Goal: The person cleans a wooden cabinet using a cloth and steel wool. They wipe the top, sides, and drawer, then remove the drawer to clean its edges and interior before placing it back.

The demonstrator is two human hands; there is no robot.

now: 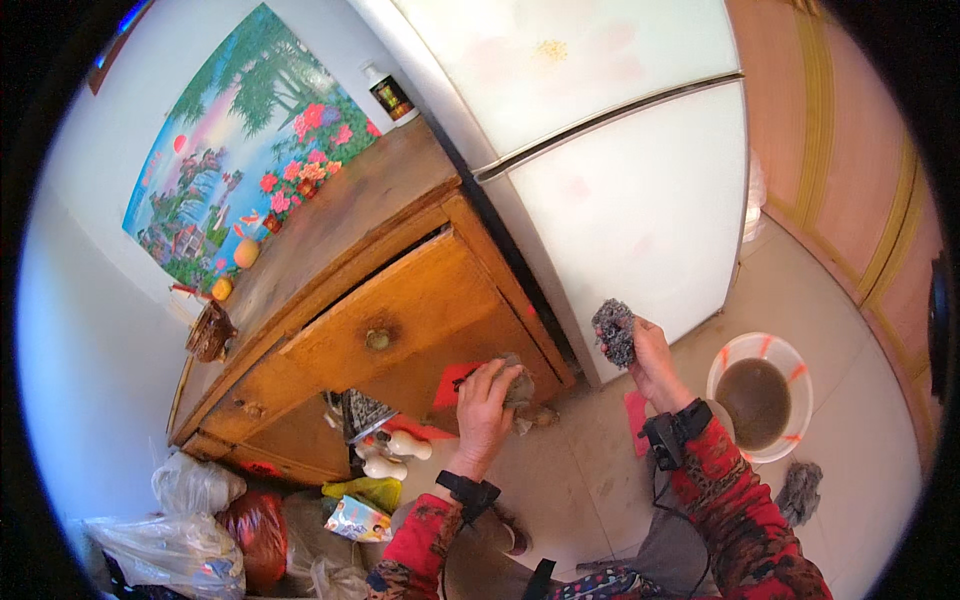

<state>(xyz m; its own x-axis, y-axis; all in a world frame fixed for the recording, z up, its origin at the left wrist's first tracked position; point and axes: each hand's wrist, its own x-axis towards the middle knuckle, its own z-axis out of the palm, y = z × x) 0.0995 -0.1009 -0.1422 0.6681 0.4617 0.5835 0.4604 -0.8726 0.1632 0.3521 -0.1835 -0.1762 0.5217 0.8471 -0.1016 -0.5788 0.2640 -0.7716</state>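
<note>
My left hand (484, 409) is closed around a grey, wet-looking cloth (519, 382), in front of the lower right door of a wooden cabinet (397, 292). A crumpled grey scouring pad (615, 334) is gripped in my right hand (651, 356), raised before the lower door of a white refrigerator (630, 217). To the right of my right wrist, a pale basin (801, 420) with orange marks holds murky brown water (754, 405). A dark grey rag (800, 491) lies crumpled on the tiled floor below it.
White bottles (409, 445) and a yellow bag (367, 491) lie by the cabinet's foot. Plastic bags (176, 555) fill the lower left. On the cabinet top stand a brown pot (211, 330), fruit (246, 253) and a bottle (391, 97). Pink wardrobe doors (855, 150) stand at right.
</note>
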